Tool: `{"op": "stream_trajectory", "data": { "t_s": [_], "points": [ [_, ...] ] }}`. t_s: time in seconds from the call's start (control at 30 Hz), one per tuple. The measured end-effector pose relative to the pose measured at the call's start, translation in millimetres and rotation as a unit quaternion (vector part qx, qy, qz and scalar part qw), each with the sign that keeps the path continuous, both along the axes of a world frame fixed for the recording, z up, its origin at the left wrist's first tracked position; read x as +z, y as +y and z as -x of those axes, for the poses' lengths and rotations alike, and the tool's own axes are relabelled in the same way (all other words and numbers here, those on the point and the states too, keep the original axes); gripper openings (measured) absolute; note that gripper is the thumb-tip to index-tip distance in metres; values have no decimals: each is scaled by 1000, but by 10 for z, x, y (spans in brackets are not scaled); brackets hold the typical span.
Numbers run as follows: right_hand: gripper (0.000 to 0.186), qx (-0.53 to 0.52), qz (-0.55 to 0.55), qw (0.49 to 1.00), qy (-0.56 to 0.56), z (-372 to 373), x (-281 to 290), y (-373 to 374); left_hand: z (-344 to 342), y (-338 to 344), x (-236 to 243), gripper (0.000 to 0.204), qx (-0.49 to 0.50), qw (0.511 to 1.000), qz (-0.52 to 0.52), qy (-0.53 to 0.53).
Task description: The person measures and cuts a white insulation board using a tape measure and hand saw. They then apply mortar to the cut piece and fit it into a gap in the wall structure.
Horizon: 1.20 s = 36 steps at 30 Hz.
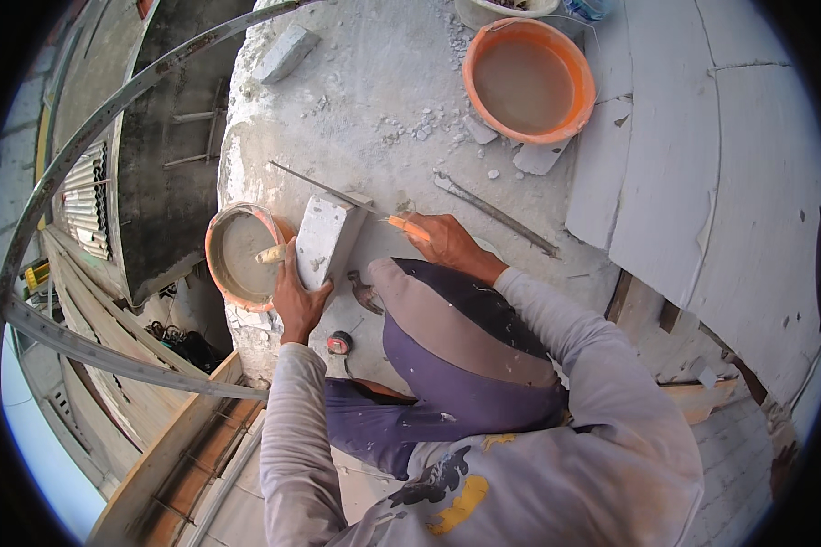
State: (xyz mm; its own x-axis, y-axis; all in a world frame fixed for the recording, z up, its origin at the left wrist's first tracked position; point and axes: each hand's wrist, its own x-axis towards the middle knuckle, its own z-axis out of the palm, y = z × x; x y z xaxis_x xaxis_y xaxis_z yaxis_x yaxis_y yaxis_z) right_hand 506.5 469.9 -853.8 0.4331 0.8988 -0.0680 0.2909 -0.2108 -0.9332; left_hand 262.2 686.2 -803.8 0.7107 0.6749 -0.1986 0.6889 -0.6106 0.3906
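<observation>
A pale grey, brick-shaped masonry block [316, 242] lies on the dusty slab in front of me. My left hand [299, 301] grips its near end, with the thumb on its right side. In my right hand [456, 248], the fingers are wrapped around the orange handle of a handsaw [333, 193]. The saw's narrow blade slants up and left across the block's far end; whether it has cut in cannot be made out. Beside my left hand is a small orange bucket [214, 251] of grey mix, with a light wooden handle [271, 255] over its rim.
A hammer [365, 294] and a tape measure [339, 343] lie near my bent knee. To the right rests a flat metal bar [497, 214]. Farther back stand a larger orange tub [524, 82] of murky liquid and another block [287, 55]. The slab drops off at left, beside a curved metal strip [91, 128].
</observation>
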Motion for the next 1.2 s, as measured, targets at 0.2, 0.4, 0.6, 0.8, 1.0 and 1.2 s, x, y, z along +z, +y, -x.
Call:
{"op": "stream_trajectory", "data": {
  "t_s": [0.2,0.4,0.6,0.8,1.0,1.2],
  "points": [
    [33,-5,6,1000,-16,-63,93,-91,-46,79,69,111,15,997,57,55],
    [32,10,17,1000,12,-124,-7,134,-51,63,90,110,2,999,32,34],
    [35,34,93,995,-9,-33,-517,278,5,52,15,110,-12,1000,20,2],
    [42,58,177,982,-40,-251,-648,416,-417,-220,174,119,-13,987,-129,90],
    [42,46,121,990,-50,35,-329,504,-794,111,-54,109,-31,998,-1,57],
    [39,44,128,990,-32,-53,-106,198,-854,161,-250,100,-105,987,-79,90]
  ]
}}
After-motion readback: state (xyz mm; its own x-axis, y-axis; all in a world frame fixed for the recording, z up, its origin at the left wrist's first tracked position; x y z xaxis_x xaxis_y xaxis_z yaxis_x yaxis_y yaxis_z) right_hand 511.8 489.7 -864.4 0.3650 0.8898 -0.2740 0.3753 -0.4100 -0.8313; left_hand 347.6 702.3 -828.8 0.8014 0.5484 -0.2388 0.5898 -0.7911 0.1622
